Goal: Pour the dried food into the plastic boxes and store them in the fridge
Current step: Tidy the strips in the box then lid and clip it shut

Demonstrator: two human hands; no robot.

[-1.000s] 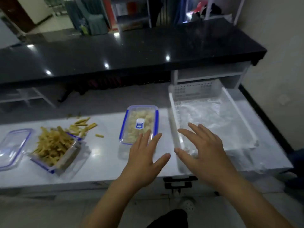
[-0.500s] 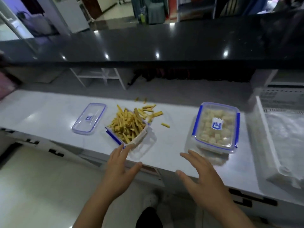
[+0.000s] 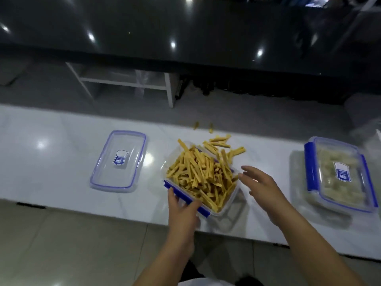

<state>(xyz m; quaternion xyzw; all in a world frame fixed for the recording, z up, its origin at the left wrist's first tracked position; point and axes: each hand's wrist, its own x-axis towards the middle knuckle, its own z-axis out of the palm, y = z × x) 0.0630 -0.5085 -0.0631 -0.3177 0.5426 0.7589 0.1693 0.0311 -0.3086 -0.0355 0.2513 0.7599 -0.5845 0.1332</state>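
An uncovered plastic box [image 3: 224, 204] with blue clips stands on the white counter [image 3: 51, 153], heaped with yellow dried sticks [image 3: 201, 175]. My left hand [image 3: 182, 211] touches its near blue clip edge with straight fingers. My right hand [image 3: 261, 188] hovers open just right of the box, fingers spread. Several loose sticks [image 3: 224, 144] lie behind the box. Its clear lid [image 3: 119, 161] lies flat to the left. A second box [image 3: 338, 174], lidded and filled with pale pieces, sits at the right.
A black glossy countertop [image 3: 185, 27] runs across the back, with a white shelf frame [image 3: 127, 83] below it. A clear plastic bin edge [image 3: 371, 131] shows at the far right. Tiled floor [image 3: 72, 244] lies below the counter's front edge.
The view swung left from the closed box and fridge drawer to the open box. Both hands moved to it; the left hand now touches its near edge.
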